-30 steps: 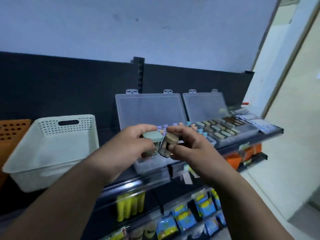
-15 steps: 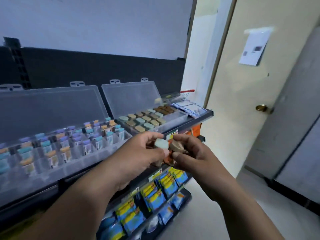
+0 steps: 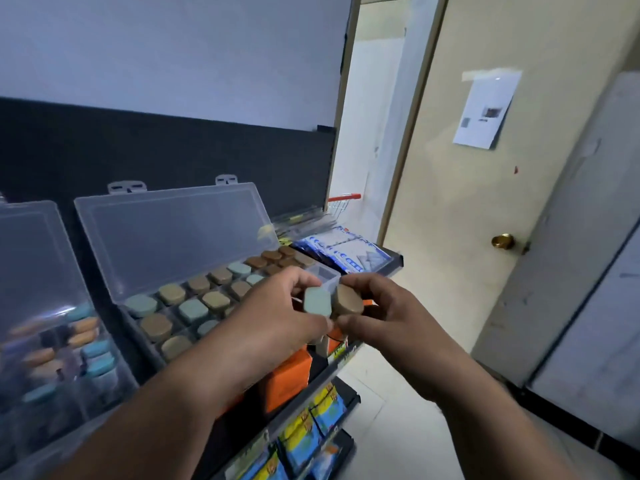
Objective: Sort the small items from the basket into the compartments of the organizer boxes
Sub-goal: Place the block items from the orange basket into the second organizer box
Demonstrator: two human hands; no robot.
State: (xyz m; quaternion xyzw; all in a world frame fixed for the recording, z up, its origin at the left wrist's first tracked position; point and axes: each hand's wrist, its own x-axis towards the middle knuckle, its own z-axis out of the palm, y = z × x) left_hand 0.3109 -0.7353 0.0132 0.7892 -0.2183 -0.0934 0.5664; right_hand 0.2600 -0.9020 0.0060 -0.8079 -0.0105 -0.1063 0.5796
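So, closest to me it's just my two forearms coming up from the bottom. My left hand (image 3: pixel 273 320) has its fingers curled round a little jar with a pale green lid (image 3: pixel 317 301). My right hand (image 3: pixel 388 317) is pinching one with a tan lid (image 3: pixel 349 299). The two lids sit right next to each other and look like they're touching. I've got both up in the air over the shelf's front edge (image 3: pixel 341 358), just in front of the near right corner of the organizer box (image 3: pixel 134 329).

Under my hands there's an orange carton (image 3: pixel 285 381). One shelf down there are blue and yellow packets (image 3: pixel 301 441).

The organizer box has its clear lid (image 3: pixel 173 237) standing open at the back. Its compartments hold rows of the same jars (image 3: pixel 194 310), green and tan and brown tops mixed. The corner compartment (image 3: pixel 325 274) right behind my fingers shows bare plastic. To the left is a second organizer box (image 3: pixel 31 265), also open, with smaller blue and orange capped items inside, but it's too blurry to say more.

Further along the shelf are some blue and white packs (image 3: pixel 349 252). Past that there's a beige door (image 3: pixel 467 220) with a brass knob (image 3: pixel 502 241) and a sheet of paper (image 3: pixel 483 109) taped on it.
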